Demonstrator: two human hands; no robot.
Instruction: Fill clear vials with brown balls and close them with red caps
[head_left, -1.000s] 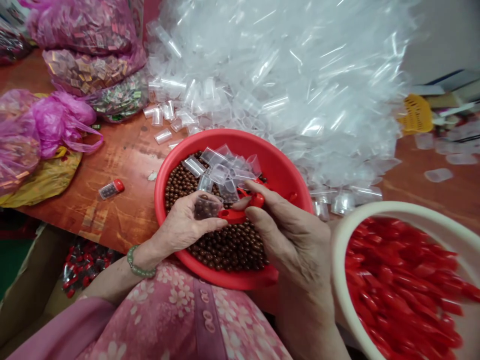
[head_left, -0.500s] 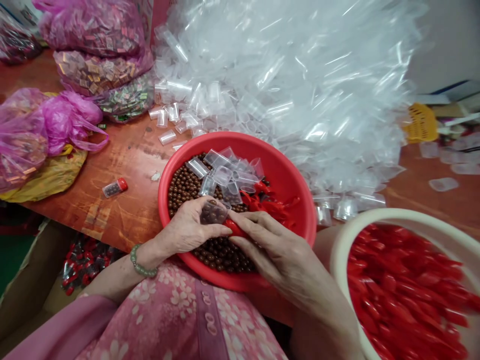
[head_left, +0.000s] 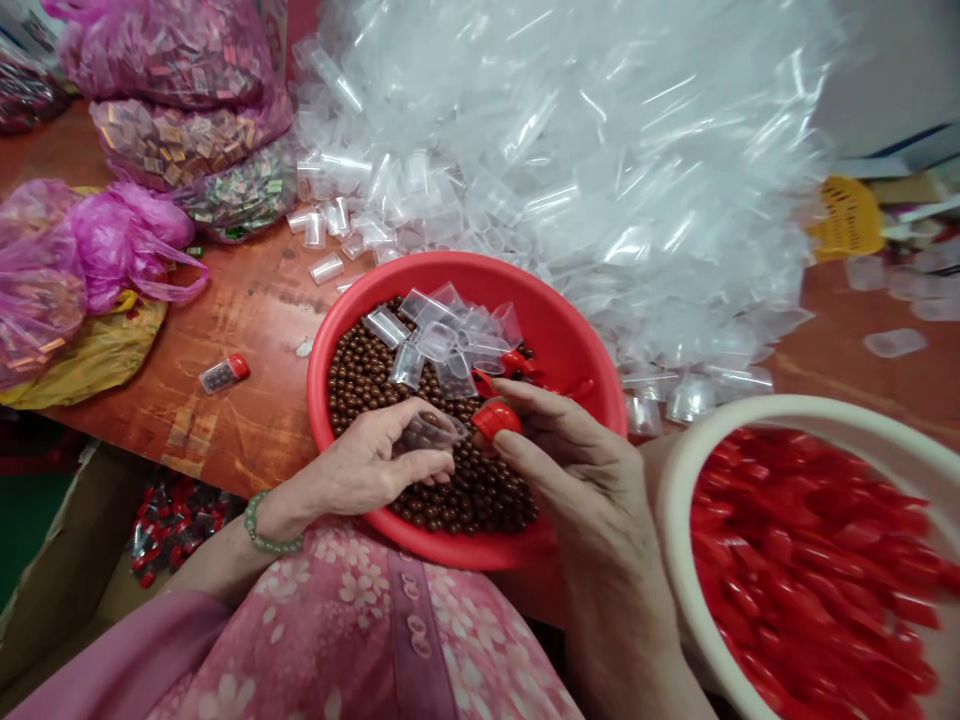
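My left hand (head_left: 375,455) is closed round a clear plastic tube (head_left: 431,430). Brown balls show in it or through its wall; I cannot tell which. Just to its right, my right hand (head_left: 577,460) pinches a red cap (head_left: 496,418), apart from the tube. Both hands are over a red basin (head_left: 319,400). In the basin lie many small brown chocolate-like balls (head_left: 375,360), a heap of clear tubes (head_left: 439,340) and some red plastic pieces (head_left: 525,365) at the right side.
A filled tube with a red cap (head_left: 225,373) lies on the table (head_left: 255,330). Behind rises a large pile of clear tubes (head_left: 570,150). A cream bucket (head_left: 675,500) of red pieces stands at right, pink bags (head_left: 172,60) at left. An open box (head_left: 45,570) below holds capped tubes.
My right hand has drawn back to the right with the red cap, which was against the tube's end. A gap now lies between cap and tube. The view has shifted slightly.
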